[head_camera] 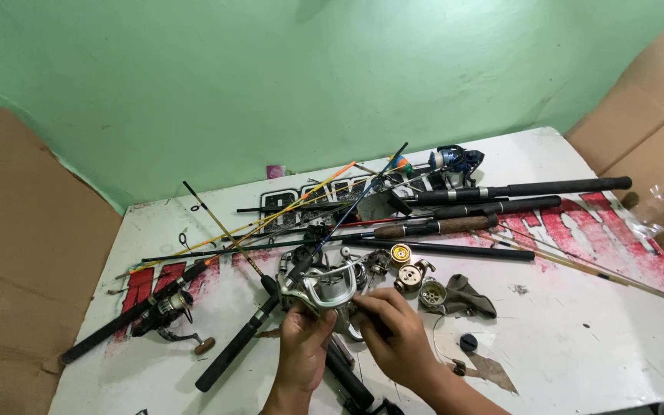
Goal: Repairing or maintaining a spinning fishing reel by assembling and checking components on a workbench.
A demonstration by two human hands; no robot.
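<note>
My left hand (pixel 301 346) grips a silver spinning reel (pixel 324 290) from below, low in the middle of the head view. My right hand (pixel 393 330) pinches the reel's right side with its fingertips. The reel sits over a black rod handle (pixel 232 353) that runs down to the left. Just right of my hands lie several loose reel parts, among them a gold-topped spool (pixel 400 253) and a round metal spool (pixel 432 292), beside a grey rag (pixel 470 298).
A white table (pixel 578 338) with red and black lettering carries several fishing rods (pixel 516 189) across its far half. Another rod with a black reel (pixel 169 307) lies at the left. A blue reel (pixel 455 161) sits at the back. Cardboard (pixel 24 253) flanks both sides; a green wall is behind.
</note>
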